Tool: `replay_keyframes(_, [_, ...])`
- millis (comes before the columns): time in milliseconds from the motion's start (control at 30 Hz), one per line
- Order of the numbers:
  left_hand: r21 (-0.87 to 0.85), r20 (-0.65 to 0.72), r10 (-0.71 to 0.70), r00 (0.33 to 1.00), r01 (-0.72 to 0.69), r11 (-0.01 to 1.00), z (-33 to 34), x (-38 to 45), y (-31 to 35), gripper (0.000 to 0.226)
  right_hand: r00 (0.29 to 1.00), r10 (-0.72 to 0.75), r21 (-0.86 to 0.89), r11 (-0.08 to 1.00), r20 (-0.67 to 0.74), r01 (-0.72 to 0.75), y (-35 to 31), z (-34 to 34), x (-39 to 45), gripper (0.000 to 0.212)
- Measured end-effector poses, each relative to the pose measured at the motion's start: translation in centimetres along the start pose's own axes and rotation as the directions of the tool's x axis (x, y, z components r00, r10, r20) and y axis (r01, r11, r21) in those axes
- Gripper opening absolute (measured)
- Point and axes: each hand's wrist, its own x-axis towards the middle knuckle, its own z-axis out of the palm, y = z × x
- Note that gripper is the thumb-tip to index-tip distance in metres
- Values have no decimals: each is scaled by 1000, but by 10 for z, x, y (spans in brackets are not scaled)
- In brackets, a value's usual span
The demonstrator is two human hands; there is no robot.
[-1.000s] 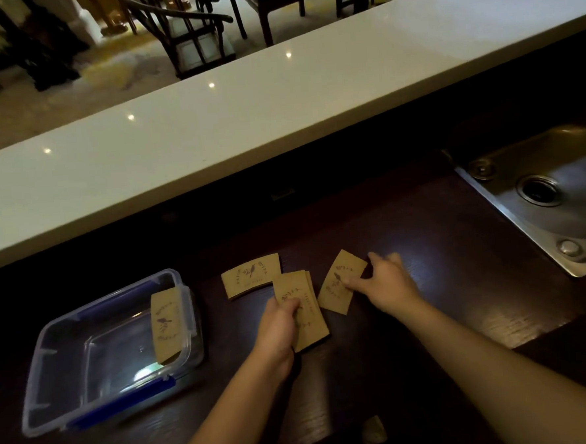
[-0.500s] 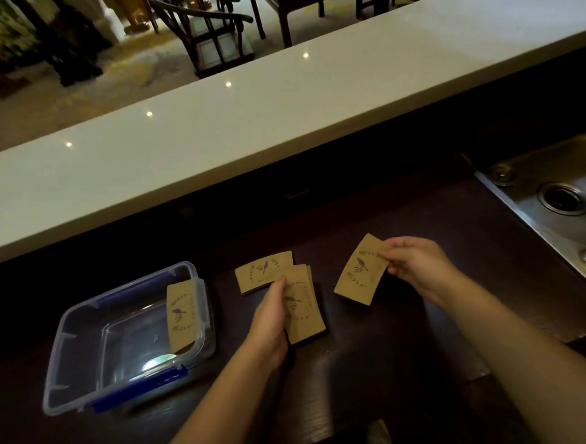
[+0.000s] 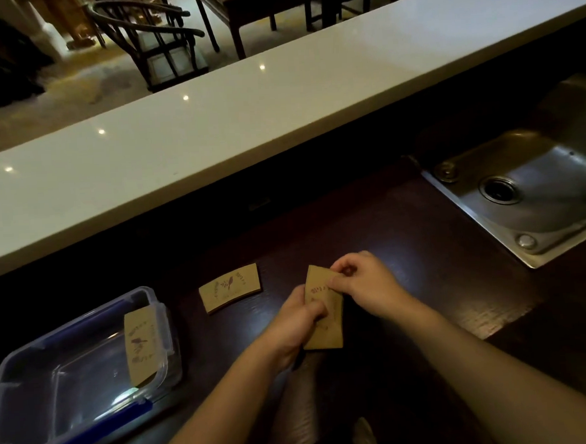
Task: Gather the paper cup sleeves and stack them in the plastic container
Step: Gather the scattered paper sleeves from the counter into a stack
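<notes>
Both hands hold a small stack of brown paper cup sleeves (image 3: pixel 326 326) just above the dark counter. My left hand (image 3: pixel 296 321) grips the stack's left edge. My right hand (image 3: pixel 364 281) pinches its top right corner. One more sleeve (image 3: pixel 230 292) with a bird print lies flat on the counter to the left of the hands. A clear plastic container (image 3: pixel 26 378) with blue clips sits at the lower left. Another sleeve (image 3: pixel 142 344) leans against its right inner wall.
A steel sink (image 3: pixel 536 189) is set into the counter at the right. A raised white bar top (image 3: pixel 244 115) runs across behind the dark counter (image 3: pixel 406 249). Chairs and a table stand beyond it.
My right hand carried its single sleeve leftward onto the stack held by my left hand. The stack is now lifted and gripped by both hands.
</notes>
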Motion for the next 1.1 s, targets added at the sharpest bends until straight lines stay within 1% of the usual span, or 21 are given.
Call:
replay_keyframes(33, [18,17,-5,1000,5,1000,1,0,0,38,1000,8,10,1000,10,-8,4,-1,-1,20])
replay_keyframes(67, [28,39,-11,999,10,1000,1,-1,-1,38,998,39,59,997,41,-41,6,-2,-2,24])
replay_keyframes(133, [51,84,-21,996,17,999,0,-1,-2,39,981,106,199,970,161,-138,11,-4,-4,39])
replay_keyframes(167, [66,101,-26,995,19,998,0,-1,-3,39,968,117,252,952,222,-173,11,-5,-5,46])
replay_keyframes(233, [84,110,-25,994,16,996,1,-2,-4,41,952,101,299,935,288,-189,13,-5,-5,47])
replay_keyframes(367, [68,76,-36,996,31,997,-5,-4,-3,36,948,77,397,895,309,-203,18,-2,-2,43])
replay_keyframes(500, [42,34,-85,996,83,996,-31,-10,-7,33,950,123,474,843,288,-253,16,8,3,44])
replay_keyframes(567, [-20,-58,-94,994,93,995,-44,-16,-11,33,943,153,499,817,294,-288,10,16,6,43])
replay_keyframes(633, [-134,-220,-66,973,37,990,-56,-20,-17,33,930,166,523,787,329,-326,2,28,8,29])
replay_keyframes(667, [-191,-306,-48,951,-12,981,-61,-21,-20,33,924,170,510,793,342,-334,-3,36,9,24])
replay_keyframes(733, [-270,-452,-24,892,-110,957,-71,-21,-25,34,923,192,433,839,333,-330,-15,54,9,19])
replay_keyframes(800, [-289,-555,-13,832,-178,941,-84,-20,-29,35,930,196,368,877,310,-308,-29,76,12,16])
replay_keyframes(900, [-270,-635,5,773,-228,936,-108,-15,-32,43,945,186,341,899,269,-274,-48,104,21,16])
replay_keyframes(1000, [-249,-700,8,714,-254,934,-126,-4,-34,41,955,195,299,919,224,-258,-63,124,30,18])
replay_keyframes(1100, [-253,-717,1,697,-261,932,-138,10,-34,43,960,204,239,939,193,-248,-73,136,40,22])
